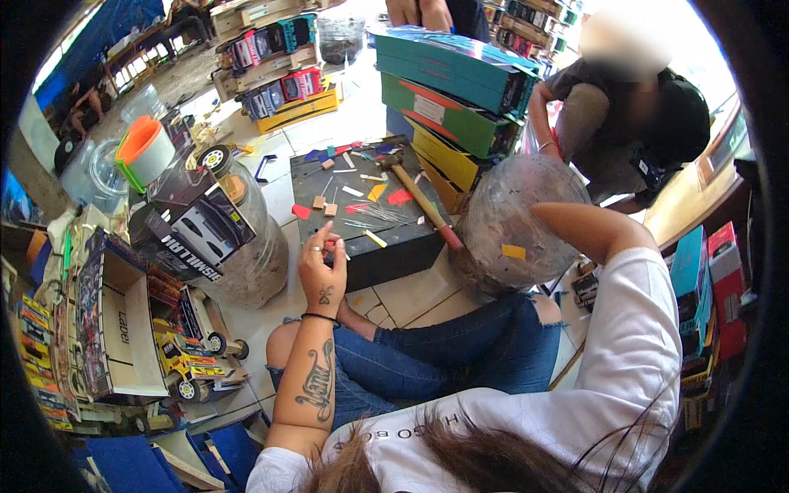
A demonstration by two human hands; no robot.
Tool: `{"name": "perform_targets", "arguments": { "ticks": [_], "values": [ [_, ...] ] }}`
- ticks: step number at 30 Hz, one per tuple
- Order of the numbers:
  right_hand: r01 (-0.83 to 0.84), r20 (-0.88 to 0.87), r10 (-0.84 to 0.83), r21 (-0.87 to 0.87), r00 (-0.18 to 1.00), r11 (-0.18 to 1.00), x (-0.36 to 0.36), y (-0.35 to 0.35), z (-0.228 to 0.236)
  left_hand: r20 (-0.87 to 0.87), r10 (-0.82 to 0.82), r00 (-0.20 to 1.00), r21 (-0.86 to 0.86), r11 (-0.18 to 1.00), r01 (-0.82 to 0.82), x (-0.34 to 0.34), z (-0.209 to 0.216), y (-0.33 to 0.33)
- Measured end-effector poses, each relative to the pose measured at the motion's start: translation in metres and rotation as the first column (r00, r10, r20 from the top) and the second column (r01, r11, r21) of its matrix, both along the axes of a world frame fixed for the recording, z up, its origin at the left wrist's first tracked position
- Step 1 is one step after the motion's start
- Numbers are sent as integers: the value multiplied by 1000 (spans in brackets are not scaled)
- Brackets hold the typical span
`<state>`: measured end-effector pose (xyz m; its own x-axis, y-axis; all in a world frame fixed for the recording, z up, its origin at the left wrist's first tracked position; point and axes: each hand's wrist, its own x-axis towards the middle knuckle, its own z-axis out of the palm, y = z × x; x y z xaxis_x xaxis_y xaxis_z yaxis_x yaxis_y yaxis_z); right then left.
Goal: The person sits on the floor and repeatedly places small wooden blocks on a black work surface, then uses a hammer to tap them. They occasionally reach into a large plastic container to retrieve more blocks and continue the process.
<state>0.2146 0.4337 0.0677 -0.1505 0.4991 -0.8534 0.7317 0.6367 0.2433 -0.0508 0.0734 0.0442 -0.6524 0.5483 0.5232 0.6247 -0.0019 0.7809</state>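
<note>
My left hand (323, 261) is over the near left edge of a black box-like work surface (362, 267). Its fingers are curled together around something small, with a bit of red and a white tip showing; I cannot make out what it is. On the surface lie a wooden-handled hammer (421, 193), a pile of thin nails (374, 218), small wood blocks (330, 209) and scraps of red, yellow and white. My right forearm (588, 223) reaches into a large clear plastic jar (509, 222) with dusty brown contents. The jar hides my right hand's fingers.
Another clear jar (259, 255) stands left, with a printed dark box (193, 222) and roll of tape (148, 152) beside it. Stacked colored boxes (448, 103) rise behind the surface. Toy trucks (185, 361) crowd the left. A person (592, 123) crouches at the far right.
</note>
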Motion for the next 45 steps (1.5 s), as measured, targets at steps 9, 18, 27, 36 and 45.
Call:
{"name": "perform_targets", "arguments": {
  "ticks": [9,18,27,36,45],
  "values": [
    [-90,21,88,117,996,989,7,-16,1,-19,-50,999,83,995,51,7,3,-1],
    [-127,1,129,178,992,976,24,-10,18,-51,-53,997,88,994,57,6,7,-2],
    [-143,-248,437,712,864,687,-13,-53,153,2,-137,991,141,981,135,8,12,-1],
    [-65,-902,429,431,-36,900,-101,-264,65,687,-597,415,306,755,580,18,6,-8],
    [-65,-774,550,561,313,826,-186,-180,28,390,-166,905,-4,983,182,-4,-4,5]
  ]
}}
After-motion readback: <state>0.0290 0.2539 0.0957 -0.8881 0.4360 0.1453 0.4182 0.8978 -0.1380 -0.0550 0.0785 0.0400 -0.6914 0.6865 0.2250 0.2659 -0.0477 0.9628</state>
